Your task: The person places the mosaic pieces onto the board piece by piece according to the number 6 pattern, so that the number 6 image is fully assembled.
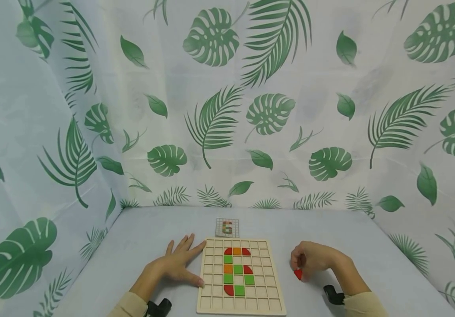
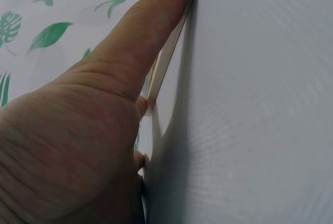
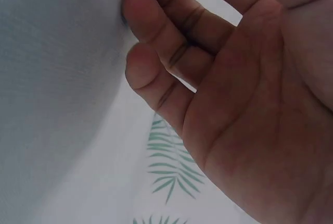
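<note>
A pale wooden grid board [image 1: 267, 290] lies on the table with red, orange and green tiles set in its squares. My left hand [image 1: 177, 263] spreads its fingers along the board's left edge, thumb and a fingertip touching it. In the left wrist view the thumb [image 2: 140, 31] lies straight against the side of the board [image 2: 169, 52]. To the right of the board, my right hand [image 1: 313, 259] pinches a red tile [image 1: 298, 274] low over the table. The right wrist view shows curled fingers [image 3: 143, 65]; the tile is hidden there.
Behind the board lies a small card [image 1: 227, 227] printed with a grid and a coloured tile pattern. Leaf-printed cloth [image 1: 219, 185] walls in the back and sides of the white table [image 1: 322, 224]. A black wrist camera [image 1: 333, 295] sits by the right sleeve.
</note>
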Tool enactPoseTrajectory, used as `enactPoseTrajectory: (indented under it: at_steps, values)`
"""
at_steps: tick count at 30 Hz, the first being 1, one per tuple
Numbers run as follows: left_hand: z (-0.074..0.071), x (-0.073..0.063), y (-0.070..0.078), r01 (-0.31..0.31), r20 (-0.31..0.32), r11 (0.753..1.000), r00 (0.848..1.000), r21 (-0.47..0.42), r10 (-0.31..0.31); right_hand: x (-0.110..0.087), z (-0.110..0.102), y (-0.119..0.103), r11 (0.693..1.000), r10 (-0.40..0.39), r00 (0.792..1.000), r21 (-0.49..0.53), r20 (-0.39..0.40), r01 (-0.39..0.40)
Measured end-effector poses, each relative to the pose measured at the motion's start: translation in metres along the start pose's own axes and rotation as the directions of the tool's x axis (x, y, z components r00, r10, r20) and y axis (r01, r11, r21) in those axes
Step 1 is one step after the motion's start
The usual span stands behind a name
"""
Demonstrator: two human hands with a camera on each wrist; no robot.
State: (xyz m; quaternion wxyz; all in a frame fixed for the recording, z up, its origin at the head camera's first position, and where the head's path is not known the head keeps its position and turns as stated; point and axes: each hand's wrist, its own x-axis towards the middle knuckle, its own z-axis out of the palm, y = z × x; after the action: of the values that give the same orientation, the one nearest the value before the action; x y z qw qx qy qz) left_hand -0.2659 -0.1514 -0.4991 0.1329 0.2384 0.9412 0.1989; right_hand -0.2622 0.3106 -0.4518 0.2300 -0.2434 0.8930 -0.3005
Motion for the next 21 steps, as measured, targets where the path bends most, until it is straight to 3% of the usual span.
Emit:
enactPoseTrajectory:
  at_steps: [13, 21]
  values:
    - [0.001, -0.001, 0.001, -0.002, 0.004, 1.0, 1.0, -0.003, 0.002, 0.008, 0.004, 0.002, 0.998, -0.044, 0.999, 0.034, -0.007, 0.045]
    - [0.001, -0.001, -0.001, -0.015, -0.001, 1.0, 1.0, -0.011, 0.015, 0.011, 0.0, -0.003, 0.974, -0.192, 0.981, 0.111, -0.033, 0.195]
